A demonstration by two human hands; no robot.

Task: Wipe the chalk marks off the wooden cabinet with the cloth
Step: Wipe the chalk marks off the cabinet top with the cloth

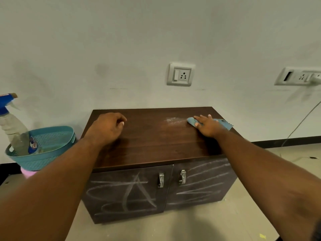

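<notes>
Head view: crumpled cloth (pixel 224 123) on wood-grain cabinet (pixel 156 145)

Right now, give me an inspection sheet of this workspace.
Surface: cabinet top mostly clean, chalk smear near the back.
Job's things: blue cloth flat on top; both doors chalk-marked.
Clutter: spray bottle in teal basket, left of the cabinet.
Grips: right hand presses the cloth; left hand rests curled, empty.
Cables: a cord hangs from the right wall socket.
Surroundings: white wall, second socket, tiled floor.
</notes>
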